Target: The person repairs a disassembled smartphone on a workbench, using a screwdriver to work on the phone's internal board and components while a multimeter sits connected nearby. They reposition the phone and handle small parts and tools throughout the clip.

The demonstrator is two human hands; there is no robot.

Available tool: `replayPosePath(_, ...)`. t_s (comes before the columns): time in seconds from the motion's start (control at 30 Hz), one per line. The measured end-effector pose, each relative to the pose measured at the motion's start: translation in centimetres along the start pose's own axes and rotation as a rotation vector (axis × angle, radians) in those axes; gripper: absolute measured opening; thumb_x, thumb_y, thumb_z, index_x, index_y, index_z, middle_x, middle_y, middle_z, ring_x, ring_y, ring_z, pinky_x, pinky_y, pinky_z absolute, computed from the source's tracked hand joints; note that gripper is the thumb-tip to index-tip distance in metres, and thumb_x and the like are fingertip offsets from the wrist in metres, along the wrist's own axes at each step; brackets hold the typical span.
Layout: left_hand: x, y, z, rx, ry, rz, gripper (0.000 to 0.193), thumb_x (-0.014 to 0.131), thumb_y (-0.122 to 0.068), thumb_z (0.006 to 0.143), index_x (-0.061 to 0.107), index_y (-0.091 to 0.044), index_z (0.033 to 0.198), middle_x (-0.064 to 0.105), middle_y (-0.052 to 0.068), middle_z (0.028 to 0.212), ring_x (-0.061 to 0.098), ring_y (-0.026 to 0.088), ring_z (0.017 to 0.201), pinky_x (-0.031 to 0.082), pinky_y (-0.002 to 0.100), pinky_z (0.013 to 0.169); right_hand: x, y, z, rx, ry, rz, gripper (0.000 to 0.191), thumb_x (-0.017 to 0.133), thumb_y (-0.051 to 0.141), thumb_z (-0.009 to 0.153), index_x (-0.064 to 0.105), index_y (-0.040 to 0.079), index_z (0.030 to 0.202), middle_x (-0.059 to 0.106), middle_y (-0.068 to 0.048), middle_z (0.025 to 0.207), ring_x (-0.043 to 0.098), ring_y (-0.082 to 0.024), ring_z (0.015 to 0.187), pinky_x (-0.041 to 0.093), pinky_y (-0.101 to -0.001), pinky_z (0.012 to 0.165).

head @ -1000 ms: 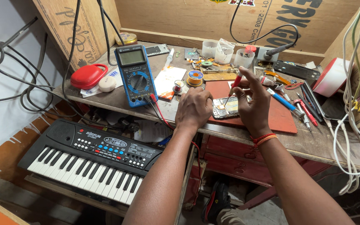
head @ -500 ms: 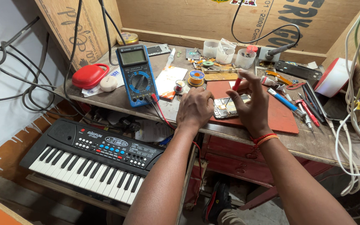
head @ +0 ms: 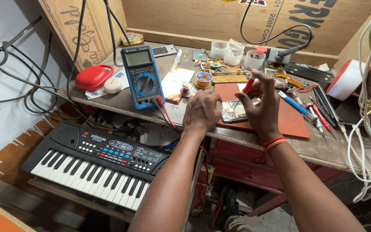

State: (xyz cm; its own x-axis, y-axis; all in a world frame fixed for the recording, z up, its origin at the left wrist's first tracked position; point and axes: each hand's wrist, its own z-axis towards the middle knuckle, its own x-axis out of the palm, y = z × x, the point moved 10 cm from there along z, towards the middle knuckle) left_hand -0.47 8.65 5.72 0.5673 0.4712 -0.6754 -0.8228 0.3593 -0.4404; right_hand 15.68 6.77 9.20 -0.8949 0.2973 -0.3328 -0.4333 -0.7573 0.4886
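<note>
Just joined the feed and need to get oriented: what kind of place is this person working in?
Most likely a small electronics repair bench. A blue multimeter with leads, a solder spool and screwdrivers lie on the worn wooden table, and an opened phone sits between the left hand and right hand.

You're at small electronics repair bench; blue multimeter (head: 141, 77), solder spool (head: 203, 79), screwdrivers (head: 310, 112), opened phone (head: 233, 111) on red mat (head: 286, 120); plywood walls (head: 202, 19).
</note>
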Motion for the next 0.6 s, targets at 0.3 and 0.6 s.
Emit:
replayPosePath(0.3, 0.2, 0.1, 0.0, -0.017, 0.010, 0.008, 0.024, 0.056, -0.010, 0.090, 0.075, -0.011, 0.075, 0.071, 0.006, 0.084, 0.067, 0.023, 0.089, 0.051, 0.042, 0.089, 0.0, -0.7, 0.0, 0.052, 0.011, 0.019, 0.064, 0.083, 0.004, 0.092, 0.044, 0.010, 0.142, 0.068, -0.013, 0.092, 0.072, -0.023, 0.085, 0.060, -0.0326, 0.077)
replayPosePath(0.6, -0.2, -0.2, -0.1, 0.011, -0.029, -0.007, 0.022, 0.058, -0.010, 0.088, 0.076, -0.011, 0.075, 0.071, 0.007, 0.084, 0.067, 0.024, 0.089, 0.050, 0.043, 0.090, 0.6, 0.3, -0.2, -0.058, 0.042, 0.007, 0.058, 0.073, -0.001, 0.098, 0.042, 0.009, 0.145, 0.070, -0.011, 0.099, 0.075, -0.021, 0.096, 0.062, -0.0330, 0.084)
